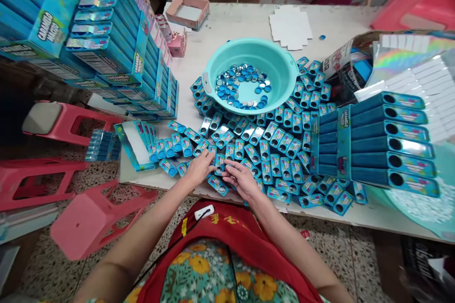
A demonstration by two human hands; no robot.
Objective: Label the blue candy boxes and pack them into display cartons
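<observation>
My left hand (201,168) is closed, its fingertips on a small blue box (219,162) with a printed label, at the front of the table. From the other side my right hand (243,181) meets the same box, thumb and fingers pinched together at its edge. Whatever lies in that pinch is too small to make out. Around both hands lie many similar blue boxes (276,164), most with a dark round hole in the top. To the left, a group of boxes (169,147) has blue round discs in the holes.
Behind the boxes stands a turquoise basin (215,68) with loose blue and silver discs (245,75). Stacked display cartons (106,33) rise at the left; a carton of long boxes (344,139) lies at the right. An opened carton (132,144) rests near red stools (81,222).
</observation>
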